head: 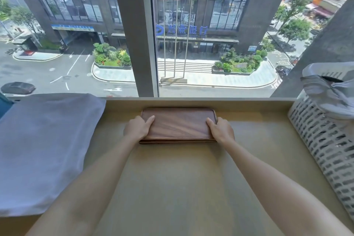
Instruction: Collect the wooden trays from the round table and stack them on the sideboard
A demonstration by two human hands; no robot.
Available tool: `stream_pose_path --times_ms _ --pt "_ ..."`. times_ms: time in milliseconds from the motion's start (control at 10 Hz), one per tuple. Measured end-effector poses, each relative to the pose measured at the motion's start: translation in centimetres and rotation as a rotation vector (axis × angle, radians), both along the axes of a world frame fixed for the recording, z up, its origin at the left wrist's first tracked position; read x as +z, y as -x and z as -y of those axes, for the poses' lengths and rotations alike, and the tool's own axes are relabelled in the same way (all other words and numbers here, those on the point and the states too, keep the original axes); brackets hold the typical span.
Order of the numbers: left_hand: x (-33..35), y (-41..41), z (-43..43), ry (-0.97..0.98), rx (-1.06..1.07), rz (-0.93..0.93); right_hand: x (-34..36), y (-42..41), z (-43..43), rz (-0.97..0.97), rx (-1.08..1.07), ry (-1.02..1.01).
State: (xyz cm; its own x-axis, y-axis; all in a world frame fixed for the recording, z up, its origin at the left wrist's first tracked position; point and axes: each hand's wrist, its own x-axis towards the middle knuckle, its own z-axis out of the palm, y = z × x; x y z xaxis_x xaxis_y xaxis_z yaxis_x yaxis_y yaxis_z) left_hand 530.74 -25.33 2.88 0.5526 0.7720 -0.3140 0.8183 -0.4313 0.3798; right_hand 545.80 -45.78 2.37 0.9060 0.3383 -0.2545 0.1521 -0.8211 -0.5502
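A dark wooden tray (pixel 178 124) lies flat on the beige sideboard (pixel 182 178) close to the window. A second tray edge shows just beneath it along the front, so it sits on a stack. My left hand (pixel 137 127) grips the tray's left end, thumb on top. My right hand (pixel 220 128) grips the right end the same way. Both arms stretch forward over the sideboard. The round table is out of view.
A white pillow (pixel 44 149) covers the sideboard's left part. A white perforated laundry basket (pixel 325 140) with grey cloth hanging over its rim stands at the right. A large window (pixel 172 34) rises directly behind the trays.
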Motion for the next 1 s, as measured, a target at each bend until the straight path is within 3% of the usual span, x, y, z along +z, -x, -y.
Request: stream_pose_path --times_ms 400,700,1000 --pt "0.1 -1.2 -0.3 0.02 0.016 -0.023 -0.6 -1.5 -0.8 -0.057 -0.008 -0.004" --pt "0.0 -1.5 -0.2 0.062 0.125 0.039 -0.1 -1.2 -0.7 0.014 0.047 0.125" --pt "1.8 -0.3 0.4 -0.109 0.066 0.1 1.2 0.8 -0.6 0.139 0.029 0.156"
